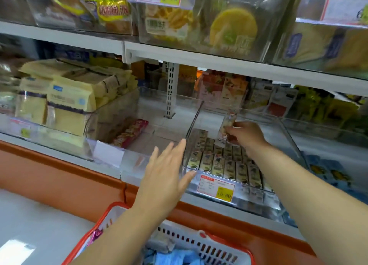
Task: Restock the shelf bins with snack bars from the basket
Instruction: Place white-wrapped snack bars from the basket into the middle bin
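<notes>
Clear bin, one bar pinched by right hand, left hand spread

Snack bar in right hand

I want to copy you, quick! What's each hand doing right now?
Left hand: open, fingers straight, holding nothing, at the front of the clear bin.
Right hand: pinching a snack bar above the rows in that bin.

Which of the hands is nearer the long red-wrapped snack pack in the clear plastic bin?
Left. The left hand hovers open right of the red-wrapped snack pack, before its bin; the right hand is farther right, over the neighbouring bin, pinching a snack bar.
</notes>
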Demonstrator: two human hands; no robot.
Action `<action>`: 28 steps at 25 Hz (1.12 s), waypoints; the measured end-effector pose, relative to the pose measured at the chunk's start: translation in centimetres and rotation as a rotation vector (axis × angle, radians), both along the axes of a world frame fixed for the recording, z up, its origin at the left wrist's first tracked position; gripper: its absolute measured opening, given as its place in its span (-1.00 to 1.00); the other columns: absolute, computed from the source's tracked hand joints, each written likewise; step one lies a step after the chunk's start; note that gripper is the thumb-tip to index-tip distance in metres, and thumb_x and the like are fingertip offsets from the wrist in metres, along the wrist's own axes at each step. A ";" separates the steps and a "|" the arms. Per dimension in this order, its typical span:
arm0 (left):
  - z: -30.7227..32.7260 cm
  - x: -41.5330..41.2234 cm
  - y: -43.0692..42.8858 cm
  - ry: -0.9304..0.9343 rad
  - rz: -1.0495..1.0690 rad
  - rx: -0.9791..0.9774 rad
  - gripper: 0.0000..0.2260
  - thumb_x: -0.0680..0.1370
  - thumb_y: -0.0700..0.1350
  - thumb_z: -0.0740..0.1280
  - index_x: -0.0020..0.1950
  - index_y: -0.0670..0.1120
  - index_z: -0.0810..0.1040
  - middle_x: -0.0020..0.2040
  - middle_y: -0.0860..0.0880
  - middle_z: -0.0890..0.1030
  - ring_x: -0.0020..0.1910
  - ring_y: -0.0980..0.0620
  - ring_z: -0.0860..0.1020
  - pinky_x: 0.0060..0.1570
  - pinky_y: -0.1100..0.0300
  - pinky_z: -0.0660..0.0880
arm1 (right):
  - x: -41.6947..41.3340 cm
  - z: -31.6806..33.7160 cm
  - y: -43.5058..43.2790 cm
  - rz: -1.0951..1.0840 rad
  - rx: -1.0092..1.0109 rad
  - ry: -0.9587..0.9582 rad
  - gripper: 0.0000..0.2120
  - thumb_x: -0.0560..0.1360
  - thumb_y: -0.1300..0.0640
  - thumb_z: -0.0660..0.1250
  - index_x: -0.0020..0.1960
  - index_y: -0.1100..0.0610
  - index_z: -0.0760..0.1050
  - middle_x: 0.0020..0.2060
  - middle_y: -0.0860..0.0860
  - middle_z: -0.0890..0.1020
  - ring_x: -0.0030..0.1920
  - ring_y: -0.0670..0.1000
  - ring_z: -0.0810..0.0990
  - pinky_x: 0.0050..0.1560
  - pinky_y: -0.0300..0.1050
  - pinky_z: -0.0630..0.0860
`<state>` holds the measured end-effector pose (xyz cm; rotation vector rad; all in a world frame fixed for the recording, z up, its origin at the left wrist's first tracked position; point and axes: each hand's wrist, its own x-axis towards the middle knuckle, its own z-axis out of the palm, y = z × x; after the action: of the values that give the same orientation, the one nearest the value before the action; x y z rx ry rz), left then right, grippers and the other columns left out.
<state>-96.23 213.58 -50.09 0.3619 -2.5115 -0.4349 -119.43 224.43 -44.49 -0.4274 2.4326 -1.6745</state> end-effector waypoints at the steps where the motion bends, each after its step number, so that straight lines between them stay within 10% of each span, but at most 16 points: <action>1: -0.3 0.0 -0.2 0.004 -0.005 -0.012 -0.33 0.56 0.28 0.05 0.58 0.07 -0.11 0.55 0.14 0.14 0.53 0.18 0.00 0.50 0.18 -0.23 | -0.6 -0.7 -0.8 0.003 0.058 -0.028 -0.72 0.43 0.17 0.49 0.08 0.29 0.61 -0.04 0.20 0.67 -0.06 0.16 0.67 0.10 0.12 0.59; 6: -0.4 0.0 -0.8 0.019 -0.045 -0.021 -0.34 0.56 0.27 0.10 0.56 0.13 -0.13 0.51 0.22 0.13 0.51 0.29 -0.02 0.48 0.26 -0.24 | -1.2 -2.9 -3.5 0.001 0.390 -0.104 -0.70 0.41 0.11 0.51 -0.25 0.25 0.44 -0.18 0.18 0.58 -0.09 0.16 0.63 -0.07 -0.04 0.56; 10: -0.2 1.7 -0.8 0.114 -0.047 0.082 -0.41 0.57 0.16 0.21 0.51 0.21 -0.01 0.41 0.37 -0.03 0.37 0.54 -0.22 0.36 0.51 -0.23 | 0.1 -1.4 -2.3 0.071 0.366 -0.042 -0.77 0.46 0.09 0.45 0.02 0.22 0.55 -0.14 0.07 0.61 -0.16 0.04 0.61 -0.20 -0.22 0.49; 13: -0.9 4.1 -0.5 0.221 0.035 0.088 -0.47 0.56 0.01 0.31 0.51 0.10 0.22 0.41 0.25 0.25 0.44 0.31 0.15 0.38 0.33 0.10 | 4.2 0.4 0.5 -0.005 0.058 0.145 -0.72 0.53 0.07 0.34 0.23 0.04 0.54 -0.10 -0.11 0.66 -0.05 -0.02 0.65 -0.06 -0.16 0.55; 18: -4.3 9.2 1.2 0.014 0.012 0.209 -0.56 0.54 -0.10 0.37 0.41 -0.03 0.42 0.33 0.04 0.49 0.31 0.08 0.43 0.31 0.29 0.28 | 17.3 -2.3 4.9 0.119 -0.407 0.280 -0.82 0.50 0.00 0.27 -0.02 -0.29 0.52 -0.18 -0.05 0.66 -0.24 -0.11 0.64 -0.31 -0.29 0.55; 25: -12.6 18.5 5.8 -0.645 -0.028 0.514 -0.52 0.56 -0.04 0.36 0.46 0.09 0.33 0.23 -0.02 0.51 0.07 0.07 0.53 0.08 0.23 0.43 | 28.0 -18.8 10.3 0.597 0.476 -0.428 -0.85 0.59 0.12 0.25 0.15 -0.01 0.48 -0.03 0.14 0.61 -0.15 0.04 0.62 -0.10 -0.09 0.56; 28: -14.1 20.4 5.7 -0.780 -0.002 0.541 -0.49 0.57 -0.09 0.35 0.50 0.02 0.30 0.32 -0.06 0.48 0.17 0.02 0.52 0.16 0.20 0.42 | 30.1 -23.4 11.9 0.592 0.555 -0.578 -0.75 0.58 0.17 0.28 0.25 0.14 0.47 -0.15 0.11 0.58 -0.23 0.04 0.53 -0.18 -0.10 0.47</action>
<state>-75.79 219.25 -64.16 0.8725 -3.0938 -1.1658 -89.33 236.36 -67.88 -0.4368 1.9432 -0.7093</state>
